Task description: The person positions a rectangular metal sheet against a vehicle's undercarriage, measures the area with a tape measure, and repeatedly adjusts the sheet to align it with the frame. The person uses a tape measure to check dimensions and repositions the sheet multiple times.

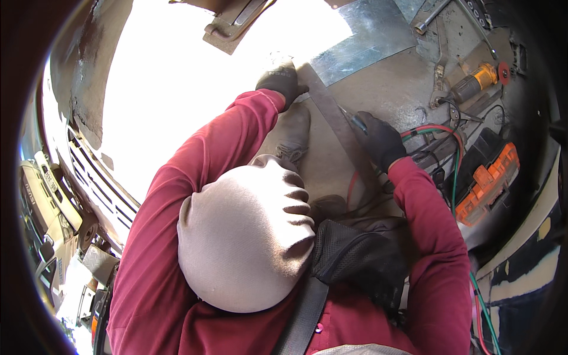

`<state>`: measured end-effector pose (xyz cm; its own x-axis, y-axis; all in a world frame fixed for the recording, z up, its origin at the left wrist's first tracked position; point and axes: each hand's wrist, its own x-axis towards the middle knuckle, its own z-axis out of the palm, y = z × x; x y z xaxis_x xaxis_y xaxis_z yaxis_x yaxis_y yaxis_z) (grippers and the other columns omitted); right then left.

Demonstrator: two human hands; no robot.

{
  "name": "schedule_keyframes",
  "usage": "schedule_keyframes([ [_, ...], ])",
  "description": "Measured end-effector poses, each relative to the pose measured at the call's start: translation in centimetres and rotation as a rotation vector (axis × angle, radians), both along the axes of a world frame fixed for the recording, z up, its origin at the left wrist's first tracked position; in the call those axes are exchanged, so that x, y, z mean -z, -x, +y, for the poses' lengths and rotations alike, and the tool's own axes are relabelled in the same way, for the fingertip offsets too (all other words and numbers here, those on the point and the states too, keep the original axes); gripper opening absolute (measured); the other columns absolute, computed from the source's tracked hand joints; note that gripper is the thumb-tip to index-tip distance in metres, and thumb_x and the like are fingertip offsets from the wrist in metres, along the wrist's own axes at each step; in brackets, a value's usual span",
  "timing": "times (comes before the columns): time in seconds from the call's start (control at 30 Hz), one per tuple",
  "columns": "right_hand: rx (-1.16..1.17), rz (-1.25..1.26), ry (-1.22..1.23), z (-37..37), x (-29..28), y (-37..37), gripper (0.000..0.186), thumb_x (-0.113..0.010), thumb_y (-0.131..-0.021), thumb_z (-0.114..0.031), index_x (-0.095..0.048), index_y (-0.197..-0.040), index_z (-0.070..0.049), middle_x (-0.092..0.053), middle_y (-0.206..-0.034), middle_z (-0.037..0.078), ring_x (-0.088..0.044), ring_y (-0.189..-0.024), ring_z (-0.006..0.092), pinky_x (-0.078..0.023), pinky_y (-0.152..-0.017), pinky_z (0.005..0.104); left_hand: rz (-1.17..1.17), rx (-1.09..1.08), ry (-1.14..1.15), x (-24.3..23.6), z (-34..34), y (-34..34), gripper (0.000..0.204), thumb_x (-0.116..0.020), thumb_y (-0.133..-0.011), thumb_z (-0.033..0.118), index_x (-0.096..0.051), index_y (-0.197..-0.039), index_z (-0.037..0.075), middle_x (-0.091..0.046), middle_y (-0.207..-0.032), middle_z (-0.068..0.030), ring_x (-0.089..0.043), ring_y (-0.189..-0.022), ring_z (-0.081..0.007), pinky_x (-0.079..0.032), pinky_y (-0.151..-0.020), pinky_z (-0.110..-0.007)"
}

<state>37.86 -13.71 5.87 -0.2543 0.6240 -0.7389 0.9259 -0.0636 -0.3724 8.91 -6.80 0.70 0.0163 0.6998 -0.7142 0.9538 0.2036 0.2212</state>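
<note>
A long flat metal strip point(334, 112) lies slantwise over the floor, its far end against a shiny metal sheet point(367, 44). My gloved left hand point(281, 80) rests at the strip's far end, thumb stretched out onto it and fingers partly lost in glare. Beside the strip's right edge, my gloved right hand point(378, 139) is closed round a slim pen-like tool point(358, 122). The tool's thin tip points up and left, toward the strip. Its exact kind is unclear.
A boot point(293, 130) stands left of the strip. To the right lie a yellow-and-black angle grinder point(473, 83) with a red disc, red and green hoses point(458, 148), and an orange-and-black case-like object point(488, 183). A clamp-like metal tool point(239, 21) sits at the far side.
</note>
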Motion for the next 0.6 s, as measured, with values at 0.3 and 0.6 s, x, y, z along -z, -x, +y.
schedule_keyframes([
  [0.3,0.438,0.015,-0.133,-10.7,3.9,-1.0,0.042,-0.066,-0.093,-0.029,-0.063,-0.126,-0.004,-0.064,-0.125,0.026,-0.065,-0.114,0.0485,-0.054,-0.100,0.0539,0.055,0.112,-0.171,-0.7,-0.5,0.0,0.086,-0.082,-0.089,0.054,-0.053,-0.147,-0.003,-0.059,-0.150,-0.0283,-0.061,-0.139,-0.0396,-0.052,-0.111,-0.047],
  [0.6,0.424,0.069,0.082,-10.2,5.1,-3.1,0.034,-0.069,-0.090,-0.030,-0.068,-0.116,-0.008,-0.073,-0.114,0.025,-0.070,-0.110,0.0461,-0.055,-0.097,0.0535,0.044,0.207,-0.147,-4.3,-0.1,1.2,0.095,-0.089,-0.081,0.052,-0.048,-0.152,0.004,-0.042,-0.166,-0.0257,-0.048,-0.148,-0.0451,-0.040,-0.122,-0.057],
])
